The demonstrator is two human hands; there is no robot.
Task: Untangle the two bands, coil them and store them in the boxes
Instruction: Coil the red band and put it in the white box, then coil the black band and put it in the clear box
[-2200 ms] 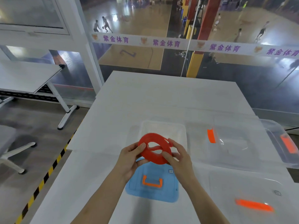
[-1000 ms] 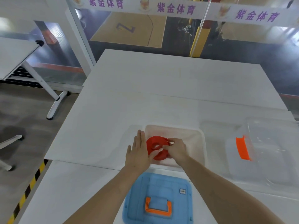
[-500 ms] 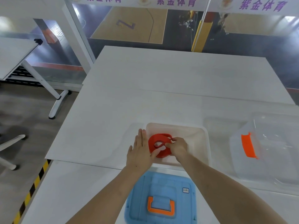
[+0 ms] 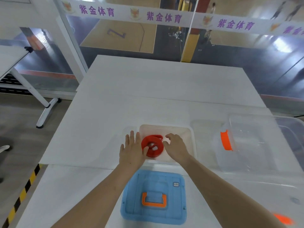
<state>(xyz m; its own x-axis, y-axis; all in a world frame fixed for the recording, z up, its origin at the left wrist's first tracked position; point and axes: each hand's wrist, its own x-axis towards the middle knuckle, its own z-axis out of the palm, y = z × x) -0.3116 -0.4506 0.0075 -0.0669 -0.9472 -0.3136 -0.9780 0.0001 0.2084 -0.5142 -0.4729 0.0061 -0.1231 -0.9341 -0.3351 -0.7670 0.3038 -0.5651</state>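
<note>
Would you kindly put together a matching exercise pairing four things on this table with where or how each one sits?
Things:
1 red band
2 blue lid
3 large clear box
4 left hand

Places or states:
a far right, with an orange latch
b lying nearest the person
c coiled inside the small box
d flat, fingers straight

Pairs: 1-c, 2-b, 3-a, 4-d

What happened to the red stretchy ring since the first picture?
The coiled red rubber band went down from the air into the open clear plastic box. The right hand let go; the left hand stays flat beside it, thumb touching. The blue lid stayed put.
</note>
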